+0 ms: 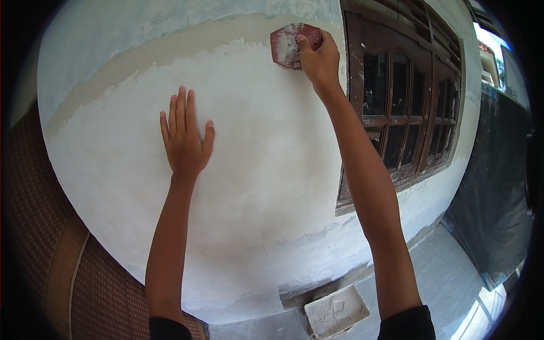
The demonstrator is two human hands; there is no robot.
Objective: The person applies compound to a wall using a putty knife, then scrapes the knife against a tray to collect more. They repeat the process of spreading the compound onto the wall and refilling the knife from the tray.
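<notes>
**Your right grip (321, 59) holds a flat reddish tool (288, 50) high on the wall (249, 147)**

Nearest to you, at the bottom of the view, are your two dark sleeves (407, 324), with both bare forearms reaching up and away from them. Your left grip (187, 148) is open and holds nothing: the palm faces the white wall, the four fingers point upward, slightly spread, and the thumb stands apart from them. Farther up, your right grip is clamped on the reddish tool, the thumb lying over its near face. That face is smeared with whitish material. The tool lies close against the wall near its top, just beside the upper left corner of the window (405, 107); whether its far edge touches the surface, you cannot tell from here.

Around the tool, the wall changes tone: a beige band (133, 59) curves above your left grip, with a bluish-white area above that, and smoother white below. The window to your right has a dark brown frame, paned shutters and pale specks on the wood.

Down at the foot of the wall, a rectangular tray (336, 311) of pale paste sits on the grey floor (447, 272), left of your right forearm. A brown woven panel (107, 283) stands at the left, and beyond the window hangs a dark sheet (490, 187).
</notes>
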